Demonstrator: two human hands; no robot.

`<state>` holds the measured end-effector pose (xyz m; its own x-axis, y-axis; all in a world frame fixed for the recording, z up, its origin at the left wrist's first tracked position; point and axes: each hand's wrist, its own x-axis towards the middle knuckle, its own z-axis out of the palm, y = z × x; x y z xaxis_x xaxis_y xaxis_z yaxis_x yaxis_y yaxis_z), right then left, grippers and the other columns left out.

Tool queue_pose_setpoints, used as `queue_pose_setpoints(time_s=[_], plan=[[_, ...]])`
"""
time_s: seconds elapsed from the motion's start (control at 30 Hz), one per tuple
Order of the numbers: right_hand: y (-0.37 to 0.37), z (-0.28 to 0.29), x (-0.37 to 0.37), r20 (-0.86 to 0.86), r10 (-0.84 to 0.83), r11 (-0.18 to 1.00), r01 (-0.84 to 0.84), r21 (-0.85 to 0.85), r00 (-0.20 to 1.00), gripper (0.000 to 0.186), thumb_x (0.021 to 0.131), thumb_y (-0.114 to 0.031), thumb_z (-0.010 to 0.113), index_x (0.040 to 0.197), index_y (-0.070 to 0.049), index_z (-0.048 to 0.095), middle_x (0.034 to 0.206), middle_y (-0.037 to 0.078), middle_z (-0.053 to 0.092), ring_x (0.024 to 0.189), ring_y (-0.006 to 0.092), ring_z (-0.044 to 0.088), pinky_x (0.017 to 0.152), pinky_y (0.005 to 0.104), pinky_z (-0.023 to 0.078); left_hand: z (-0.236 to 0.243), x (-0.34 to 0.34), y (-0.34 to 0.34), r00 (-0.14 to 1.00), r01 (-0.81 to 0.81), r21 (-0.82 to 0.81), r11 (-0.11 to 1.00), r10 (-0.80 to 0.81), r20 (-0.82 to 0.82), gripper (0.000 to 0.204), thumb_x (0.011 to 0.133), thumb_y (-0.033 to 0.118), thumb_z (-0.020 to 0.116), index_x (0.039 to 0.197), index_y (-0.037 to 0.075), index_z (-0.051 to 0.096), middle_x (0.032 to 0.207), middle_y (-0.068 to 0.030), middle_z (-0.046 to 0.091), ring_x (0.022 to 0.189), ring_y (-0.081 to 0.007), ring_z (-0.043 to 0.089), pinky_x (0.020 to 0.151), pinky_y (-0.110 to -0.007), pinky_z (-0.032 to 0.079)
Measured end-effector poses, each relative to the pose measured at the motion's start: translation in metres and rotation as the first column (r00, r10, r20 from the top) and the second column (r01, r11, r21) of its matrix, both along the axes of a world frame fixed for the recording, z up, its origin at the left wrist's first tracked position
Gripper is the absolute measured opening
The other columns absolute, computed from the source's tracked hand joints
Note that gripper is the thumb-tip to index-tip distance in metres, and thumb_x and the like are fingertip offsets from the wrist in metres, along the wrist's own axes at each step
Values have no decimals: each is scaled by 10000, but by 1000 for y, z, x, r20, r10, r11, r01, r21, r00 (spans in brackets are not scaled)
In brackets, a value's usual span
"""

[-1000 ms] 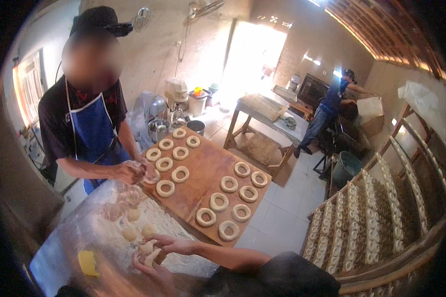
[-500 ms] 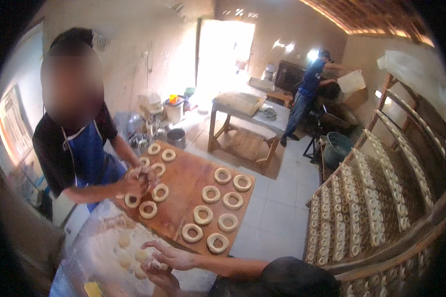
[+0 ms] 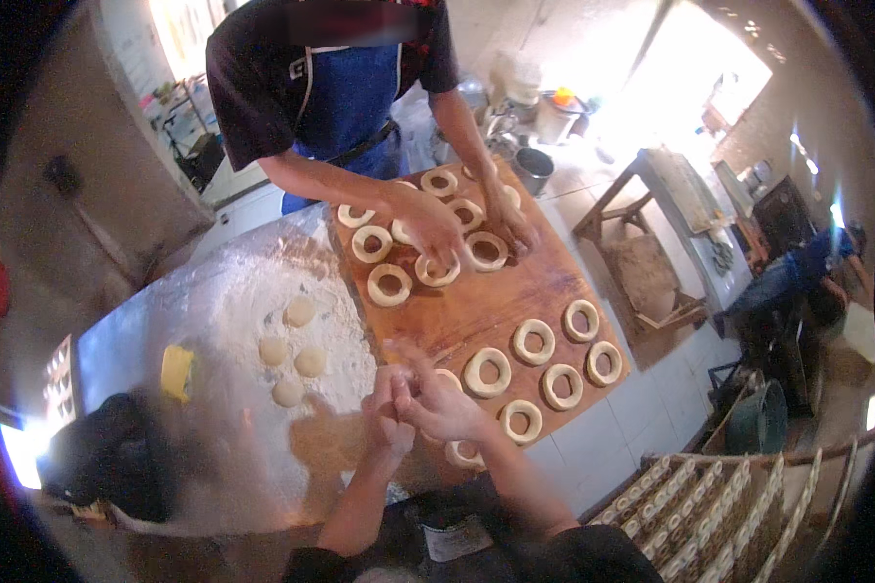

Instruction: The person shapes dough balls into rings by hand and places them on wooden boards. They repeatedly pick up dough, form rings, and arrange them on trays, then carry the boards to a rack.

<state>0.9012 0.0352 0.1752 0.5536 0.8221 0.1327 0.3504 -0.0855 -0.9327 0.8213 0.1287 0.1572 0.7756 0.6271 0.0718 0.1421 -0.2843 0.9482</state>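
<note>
Head view: bare left hand (image 3: 387,416) and right hand (image 3: 447,406) are pressing together, contents impossible to tell, partly hiding pale dough rings (image 3: 505,373) on a brown wooden board (image 3: 436,323); a blue-aproned co-worker (image 3: 350,97) is obscuring others.

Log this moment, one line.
left hand: touching right hand; anything held: unclear; dough balls: on table; rings: on board; co-worker: at board

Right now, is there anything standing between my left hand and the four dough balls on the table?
Nothing visible stands between your left hand and the four dough balls; only floury tabletop lies between them.
</note>
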Motion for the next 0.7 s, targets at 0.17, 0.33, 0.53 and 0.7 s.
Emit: queue_pose_setpoints(time_s=[0.17, 0.33, 0.53, 0.7], plan=[[-31, -19, 47, -870, 60, 925, 300, 232, 489, 519, 969, -326, 482, 1394, -71, 326, 1079, 170, 594, 1035, 248, 598, 911, 371, 475, -5, 41, -24, 999, 5, -233, 972, 6, 48, 221, 994, 223, 403, 1034, 49, 534, 890, -181, 650, 837, -368, 658, 710, -416, 506], [-40, 0, 85, -899, 121, 936, 252, 244, 421, 442, 961, -306, 470, 1365, -148, 388, 967, 85, 609, 817, 158, 621, 682, 255, 487, 4, 75, -35, 997, -35, 225, 974, 49, -57, 232, 991, 224, 410, 1032, 36, 540, 865, -192, 647, 832, -400, 641, 717, -461, 497], [-32, -23, 121, -256, 240, 912, -127, 390, 936, 390, 982, -406, 373, 1262, -148, 459, 924, 76, 596, 724, 125, 597, 562, 269, 476, 29, 101, -46, 972, -49, 319, 946, 119, -203, 200, 981, 220, 435, 1041, 53, 528, 864, -229, 626, 865, -436, 612, 719, -505, 470], [-21, -18, 142, -349, 169, 976, -107, 190, 922, 467, 996, -401, 386, 1358, -107, 395, 1045, 70, 547, 892, 125, 547, 791, 292, 466, 17, 108, -31, 966, -203, 148, 968, 223, -130, 251, 994, 260, 396, 1034, 38, 505, 949, -235, 608, 967, -459, 566, 769, -496, 450]])
